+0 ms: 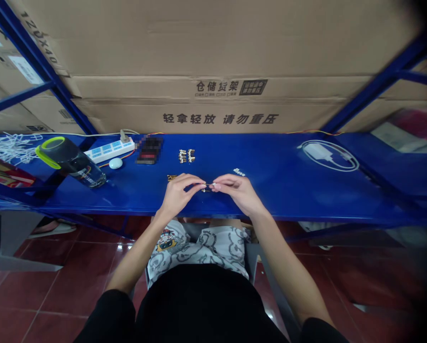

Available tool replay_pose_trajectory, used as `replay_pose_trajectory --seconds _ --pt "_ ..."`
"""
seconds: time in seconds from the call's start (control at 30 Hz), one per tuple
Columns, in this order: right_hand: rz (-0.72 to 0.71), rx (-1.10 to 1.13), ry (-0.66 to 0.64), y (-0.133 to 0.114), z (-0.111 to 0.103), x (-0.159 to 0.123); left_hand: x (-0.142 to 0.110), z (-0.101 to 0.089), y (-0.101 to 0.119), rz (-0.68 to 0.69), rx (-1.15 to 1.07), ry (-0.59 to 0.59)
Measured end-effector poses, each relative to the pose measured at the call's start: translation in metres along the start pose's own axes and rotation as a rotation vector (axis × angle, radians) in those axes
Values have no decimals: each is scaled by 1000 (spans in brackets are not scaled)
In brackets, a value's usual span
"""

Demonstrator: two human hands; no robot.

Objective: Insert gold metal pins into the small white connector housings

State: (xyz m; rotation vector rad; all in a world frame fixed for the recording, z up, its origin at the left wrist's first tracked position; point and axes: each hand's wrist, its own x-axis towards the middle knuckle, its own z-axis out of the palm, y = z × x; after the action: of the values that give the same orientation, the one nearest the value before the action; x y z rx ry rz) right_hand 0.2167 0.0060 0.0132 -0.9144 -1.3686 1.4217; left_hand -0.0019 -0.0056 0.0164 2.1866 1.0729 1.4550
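Above the front part of the blue tabletop (284,183), both my hands meet with their fingertips almost touching. My left hand (177,191) is closed in a pinch on a small thin metal part (208,185). Opposite it, my right hand (240,191) pinches a small white piece (215,186) at the other end; the fingers cover most of both. Just below the fingertips shows another small brass-and-white bit (203,190). Small brass pieces (171,177) lie beside my left hand, and several little white pieces (239,172) lie behind my right. Farther back are two groups of brass-and-white parts (186,156).
On the left stand a dark bottle (79,164) with a green loop, a white power strip (109,150) and a white rounded object (115,163). A blurred dark box (149,150) lies near them. A charger with coiled cable (320,151) is at right. Cardboard (213,52) walls the back.
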Motion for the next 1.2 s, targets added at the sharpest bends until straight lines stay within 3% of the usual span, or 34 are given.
replay_pose_trajectory --seconds 0.27,0.83,1.2 --pt "-3 -2 -29 -2 1 0 0 -1 2 39 -7 -14" --pt "193 244 -98 -4 3 0 -3 -2 5 103 -9 -2" --pt "184 264 -111 -2 4 -1 -3 -3 4 141 -44 17"
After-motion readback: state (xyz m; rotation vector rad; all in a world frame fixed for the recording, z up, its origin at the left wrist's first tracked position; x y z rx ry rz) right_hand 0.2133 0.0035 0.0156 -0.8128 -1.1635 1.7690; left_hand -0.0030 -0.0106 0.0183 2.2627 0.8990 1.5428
